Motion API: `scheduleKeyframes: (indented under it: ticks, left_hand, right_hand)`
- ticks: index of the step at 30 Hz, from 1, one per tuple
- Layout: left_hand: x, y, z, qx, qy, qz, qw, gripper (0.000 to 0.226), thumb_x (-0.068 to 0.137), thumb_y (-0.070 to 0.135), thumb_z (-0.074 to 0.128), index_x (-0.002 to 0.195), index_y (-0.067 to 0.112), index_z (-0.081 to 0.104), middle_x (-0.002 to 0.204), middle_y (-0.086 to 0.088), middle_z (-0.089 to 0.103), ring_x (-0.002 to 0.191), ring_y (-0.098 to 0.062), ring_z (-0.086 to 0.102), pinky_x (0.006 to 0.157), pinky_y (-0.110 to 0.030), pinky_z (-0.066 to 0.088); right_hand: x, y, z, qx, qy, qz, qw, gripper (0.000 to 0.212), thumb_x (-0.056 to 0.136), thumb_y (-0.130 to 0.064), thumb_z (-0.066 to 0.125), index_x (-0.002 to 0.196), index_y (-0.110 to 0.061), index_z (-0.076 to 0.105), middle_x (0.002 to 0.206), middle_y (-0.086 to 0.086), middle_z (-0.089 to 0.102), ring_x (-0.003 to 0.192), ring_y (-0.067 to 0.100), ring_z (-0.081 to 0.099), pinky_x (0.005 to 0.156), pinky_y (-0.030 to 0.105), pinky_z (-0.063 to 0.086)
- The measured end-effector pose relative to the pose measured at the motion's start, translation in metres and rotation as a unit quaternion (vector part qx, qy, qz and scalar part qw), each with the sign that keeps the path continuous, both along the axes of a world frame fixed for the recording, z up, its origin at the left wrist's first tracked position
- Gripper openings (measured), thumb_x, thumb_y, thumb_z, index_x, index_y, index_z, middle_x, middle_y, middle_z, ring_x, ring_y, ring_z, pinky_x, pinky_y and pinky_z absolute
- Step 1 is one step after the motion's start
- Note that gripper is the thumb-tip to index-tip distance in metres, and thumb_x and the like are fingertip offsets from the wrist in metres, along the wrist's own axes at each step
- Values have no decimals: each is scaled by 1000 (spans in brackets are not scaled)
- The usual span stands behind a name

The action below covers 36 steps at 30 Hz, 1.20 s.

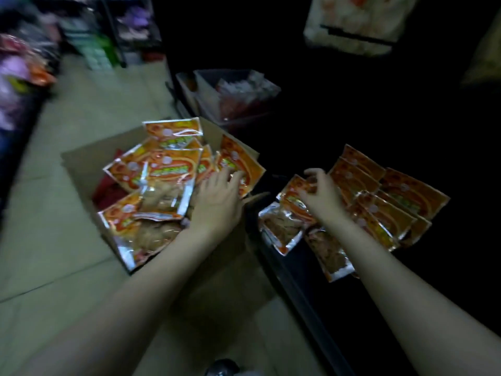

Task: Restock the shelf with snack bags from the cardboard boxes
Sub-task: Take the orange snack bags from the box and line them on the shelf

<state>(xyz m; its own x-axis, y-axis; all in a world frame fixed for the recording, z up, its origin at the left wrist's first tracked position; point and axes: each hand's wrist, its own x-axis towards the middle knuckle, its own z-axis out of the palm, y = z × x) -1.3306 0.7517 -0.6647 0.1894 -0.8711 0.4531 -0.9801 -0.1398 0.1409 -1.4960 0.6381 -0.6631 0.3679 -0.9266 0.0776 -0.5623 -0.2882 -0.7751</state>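
An open cardboard box stands on the floor, filled with several orange-and-silver snack bags. My left hand reaches into the box's right side, its fingers laid on a bag that leans against the box wall. On the dark low shelf to the right lie several of the same bags in overlapping rows. My right hand is over their left end, fingers curled on the top of one bag.
A second box holding pale and red packets sits behind, against the shelf base. A white pack hangs at the upper right. Stocked racks line the aisle's left side across the pale tiled floor.
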Motion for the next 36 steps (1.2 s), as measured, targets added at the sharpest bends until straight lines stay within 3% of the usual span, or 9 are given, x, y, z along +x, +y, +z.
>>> scheduleKeyframes:
  ticks: [5, 10, 13, 15, 18, 22, 27, 32, 36]
  left_hand:
    - [64, 52, -24, 120, 177, 234, 949, 57, 86, 21, 56, 138, 9, 35, 139, -16, 35, 129, -34, 31, 104, -42, 29]
    - [92, 52, -44, 138, 261, 240, 925, 61, 90, 28, 53, 143, 18, 26, 147, -11, 27, 134, -34, 26, 110, -46, 28]
    - [107, 38, -52, 140, 286, 247, 915, 58, 91, 31, 51, 143, 19, 28, 154, -7, 19, 140, -34, 17, 112, -51, 24]
    - [116, 30, -55, 141, 310, 260, 903, 60, 91, 36, 50, 144, 20, 26, 155, -10, 14, 142, -35, 10, 114, -53, 18]
    - [128, 26, -62, 158, 355, 282, 877, 66, 91, 47, 50, 145, 26, 20, 156, -16, 5, 142, -43, 2, 115, -55, 12]
    - [142, 30, -70, 152, 391, 303, 856, 66, 84, 51, 58, 139, 32, 28, 146, -18, 26, 135, -41, 21, 109, -54, 25]
    - [131, 41, -70, 131, 409, 252, 867, 78, 69, 66, 64, 133, 39, 29, 132, -13, 41, 119, -38, 45, 97, -55, 42]
    - [123, 52, -50, -4, 472, 208, 857, 45, 83, 41, 64, 121, 35, 40, 124, -6, 50, 104, -23, 57, 90, -46, 50]
    - [105, 49, -25, -32, 471, 172, 865, 53, 88, 33, 62, 133, 23, 36, 134, -7, 43, 118, -23, 48, 99, -44, 45]
  right_hand:
    - [89, 29, -2, -18, 91, 161, 983, 42, 87, -22, 62, 124, -7, 48, 125, 13, 51, 113, 25, 52, 91, 30, 43]
    - [155, 18, -25, 50, 164, 216, 961, 76, 76, -49, 69, 135, -13, 38, 138, 9, 42, 125, 27, 44, 93, 28, 37]
    - [190, -13, -60, 96, 106, 177, 974, 113, 40, -78, 63, 135, -22, 37, 139, 9, 45, 127, 31, 45, 102, 48, 41]
    - [205, -27, -79, 130, 65, 135, 980, 120, 34, -80, 61, 137, -26, 32, 140, 9, 44, 126, 33, 45, 100, 53, 42]
    - [217, -12, -64, 155, 29, 106, 982, 105, 55, -66, 72, 140, -24, 27, 143, 10, 41, 129, 35, 42, 103, 53, 38]
    - [231, -2, -51, 161, -2, 100, 982, 91, 64, -66, 69, 138, -22, 39, 139, 7, 48, 128, 31, 44, 102, 53, 39]
    - [230, 24, -42, 26, 18, 72, 997, 19, 85, -32, 66, 96, -26, 52, 110, -1, 64, 108, 22, 56, 99, 45, 39]
    - [206, 34, -20, -73, -86, 56, 992, 16, 84, -13, 64, 86, -25, 53, 90, -3, 66, 92, 24, 61, 88, 47, 47]
    - [176, 28, 21, -120, -154, 16, 981, 22, 81, -5, 61, 86, -21, 46, 87, 1, 62, 88, 25, 60, 79, 44, 49]
